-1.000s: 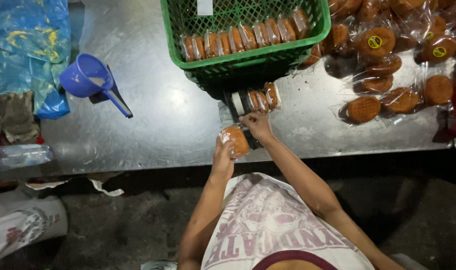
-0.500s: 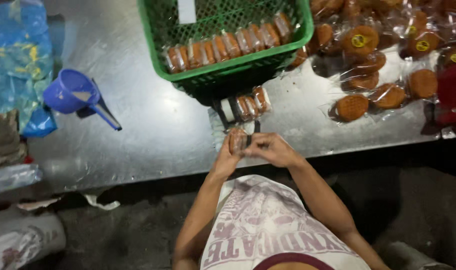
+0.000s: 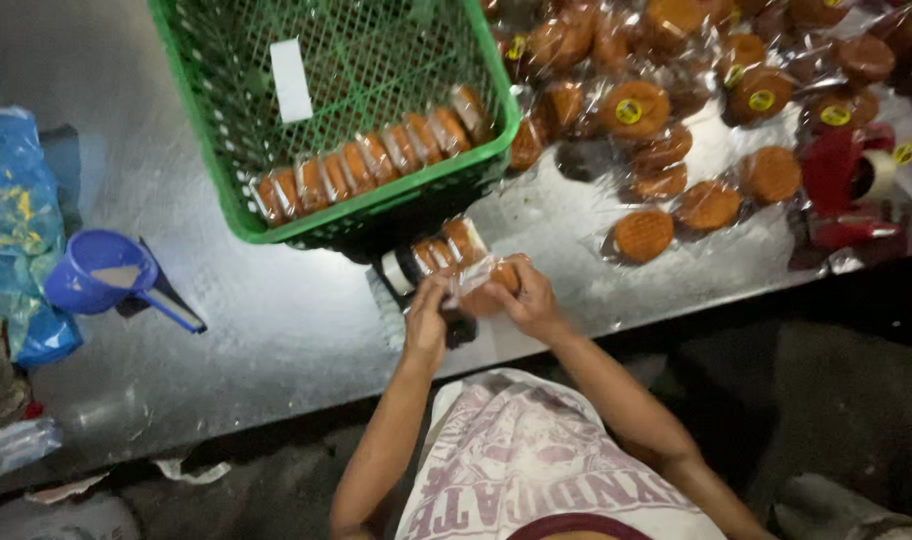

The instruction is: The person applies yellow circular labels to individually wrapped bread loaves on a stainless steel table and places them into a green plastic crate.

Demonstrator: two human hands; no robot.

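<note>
both hands [image 3: 476, 305] pinching wrapped cake [image 3: 488, 290] over counter [image 3: 276, 320], looks light, crumbly, slick wrap, grip edges

Head camera, steeply downward, close above metal table [image 3: 276, 330]

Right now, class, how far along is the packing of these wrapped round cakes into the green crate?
Done: one row of wrapped cakes stands along the green crate's near wall. In hand: the left hand and right hand hold one wrapped cake; a few more wait beside them. Left: many loose wrapped cakes on the metal table.
</note>
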